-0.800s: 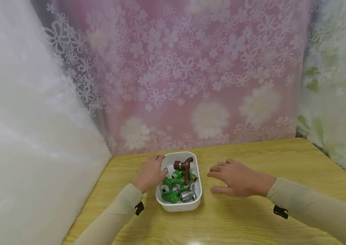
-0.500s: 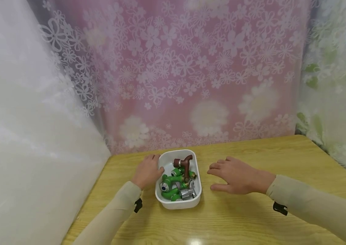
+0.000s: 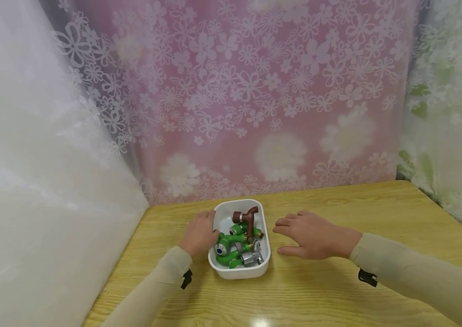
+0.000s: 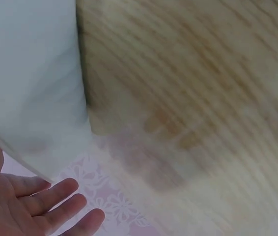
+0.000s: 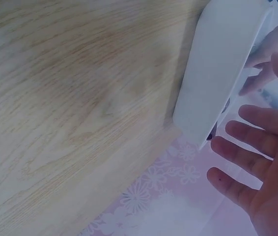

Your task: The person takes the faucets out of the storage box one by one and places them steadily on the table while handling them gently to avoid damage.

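A white plastic tub [image 3: 240,274] stands on the table, filled with several faucets and pipe fittings. On top lies a brown faucet [image 3: 249,220], with green fittings [image 3: 229,259] and a chrome tap [image 3: 250,258] below it. My left hand [image 3: 199,235] is at the tub's left rim, its thumb over the edge. The left wrist view has the fingers [image 4: 63,189] loosely extended beside the tub wall [image 4: 31,73]. To the right of the tub, apart from it, hovers my right hand [image 3: 310,236], fingers spread and holding nothing. Lower fittings are partly hidden.
The wood-grain table [image 3: 337,290] extends around the tub. A pink flowered curtain [image 3: 271,100] hangs behind its far edge. White sheeting [image 3: 42,181] closes off the left, and a pale leafy curtain [image 3: 451,136] the right.
The right hand has come slightly closer to the tub. The left hand stays at the left rim with only a small shift. The fittings lie as before.
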The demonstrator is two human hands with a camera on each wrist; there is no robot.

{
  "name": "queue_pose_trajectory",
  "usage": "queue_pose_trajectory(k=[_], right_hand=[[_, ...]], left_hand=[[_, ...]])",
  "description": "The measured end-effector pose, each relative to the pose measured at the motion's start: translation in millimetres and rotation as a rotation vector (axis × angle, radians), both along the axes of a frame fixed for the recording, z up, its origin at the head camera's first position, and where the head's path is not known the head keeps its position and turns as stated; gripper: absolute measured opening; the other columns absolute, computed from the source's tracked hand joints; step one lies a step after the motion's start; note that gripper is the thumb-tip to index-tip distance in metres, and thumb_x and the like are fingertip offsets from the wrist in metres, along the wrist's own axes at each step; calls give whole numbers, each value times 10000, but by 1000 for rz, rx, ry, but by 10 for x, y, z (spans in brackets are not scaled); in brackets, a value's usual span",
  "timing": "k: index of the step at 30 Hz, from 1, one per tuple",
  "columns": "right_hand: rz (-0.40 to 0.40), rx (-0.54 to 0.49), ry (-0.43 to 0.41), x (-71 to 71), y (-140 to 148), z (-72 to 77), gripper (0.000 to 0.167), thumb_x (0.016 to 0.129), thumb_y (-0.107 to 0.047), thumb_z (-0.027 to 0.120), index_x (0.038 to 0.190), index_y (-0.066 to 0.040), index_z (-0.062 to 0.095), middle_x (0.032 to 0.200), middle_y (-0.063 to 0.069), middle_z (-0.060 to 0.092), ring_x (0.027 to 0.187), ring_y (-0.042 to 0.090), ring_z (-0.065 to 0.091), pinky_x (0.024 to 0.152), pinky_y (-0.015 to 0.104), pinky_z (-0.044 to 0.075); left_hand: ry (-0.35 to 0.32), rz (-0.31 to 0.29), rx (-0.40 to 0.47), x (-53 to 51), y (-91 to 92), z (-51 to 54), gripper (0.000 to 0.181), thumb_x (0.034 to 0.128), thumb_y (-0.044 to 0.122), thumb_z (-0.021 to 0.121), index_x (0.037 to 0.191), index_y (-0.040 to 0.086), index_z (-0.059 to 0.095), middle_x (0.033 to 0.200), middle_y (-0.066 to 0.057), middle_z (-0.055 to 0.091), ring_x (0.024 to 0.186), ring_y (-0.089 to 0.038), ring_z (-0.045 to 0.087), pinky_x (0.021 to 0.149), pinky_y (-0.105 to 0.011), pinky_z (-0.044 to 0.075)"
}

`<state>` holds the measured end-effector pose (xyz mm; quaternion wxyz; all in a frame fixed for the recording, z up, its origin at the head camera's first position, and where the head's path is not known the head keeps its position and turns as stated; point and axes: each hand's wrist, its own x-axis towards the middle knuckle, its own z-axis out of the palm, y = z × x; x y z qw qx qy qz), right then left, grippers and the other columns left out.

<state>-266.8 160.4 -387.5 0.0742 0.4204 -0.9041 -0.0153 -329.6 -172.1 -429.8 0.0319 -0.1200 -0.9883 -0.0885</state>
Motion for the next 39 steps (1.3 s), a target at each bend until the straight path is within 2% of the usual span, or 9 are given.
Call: queue_pose_trajectory(k=[6, 12, 18, 22, 25, 28, 35, 39], right_hand=[[1, -17, -12, -56, -119, 39, 622, 997, -590, 487, 1390, -122, 609, 1380, 82, 623, 1257, 314, 595, 1013, 534, 483], [-7, -36, -75, -191, -277, 93, 603, 996, -539, 532, 1398, -94, 598, 1411, 130, 596, 1284, 347, 577, 1035, 545, 470], [-26, -39, -132, -379, -467, 181, 541, 988, -449, 593, 1401, -100, 592, 1440, 134, 564, 1289, 324, 572, 1014, 518, 494], [-19, -34, -134, -524, -582, 238, 487, 987, -405, 600, 1366, -100, 614, 1391, 118, 590, 1213, 299, 614, 959, 491, 526], [-7, -16, -119, -621, -668, 274, 449, 986, -393, 604, 1319, -93, 638, 1301, 104, 626, 1085, 249, 652, 883, 450, 549], [-19, 21, -115, -702, -756, 304, 444, 981, -394, 615, 1307, -95, 644, 1279, 102, 637, 1058, 233, 659, 874, 435, 556], [-83, 59, -186, -905, -935, 324, 493, 994, -387, 600, 1375, -74, 609, 1407, 148, 586, 1260, 311, 594, 1015, 493, 503], [-118, 53, -221, -1026, -1009, 301, 511, 987, -386, 616, 1386, -66, 603, 1432, 156, 569, 1305, 331, 562, 1060, 510, 467]], left_hand=[[58, 8, -24, 1, -11, -56, 617, 966, 281, 586, 1516, 55, 423, 1463, -180, 523, 1372, -353, 479, 1069, -531, 454], [65, 27, -7, 10, -21, -95, 629, 965, 291, 579, 1532, 79, 406, 1443, -184, 535, 1349, -361, 495, 1033, -541, 479], [68, 45, -9, 1, -20, -123, 633, 975, 303, 567, 1550, 112, 383, 1447, -175, 533, 1347, -353, 498, 1018, -537, 492], [55, 49, -12, 10, -8, -119, 634, 978, 302, 565, 1552, 113, 375, 1437, -182, 537, 1334, -358, 505, 993, -538, 508], [55, 53, -14, 22, -2, -113, 630, 983, 301, 559, 1555, 115, 371, 1431, -176, 542, 1333, -351, 505, 976, -538, 518], [63, 52, -23, 34, -1, -110, 625, 990, 301, 552, 1558, 118, 366, 1425, -169, 547, 1331, -341, 504, 958, -534, 527], [60, 53, -10, 31, -10, -124, 621, 991, 288, 548, 1559, 115, 365, 1424, -169, 544, 1337, -337, 497, 982, -521, 514], [57, 52, -20, 26, -4, -122, 625, 992, 296, 546, 1561, 113, 362, 1426, -166, 546, 1339, -336, 496, 976, -517, 518]])
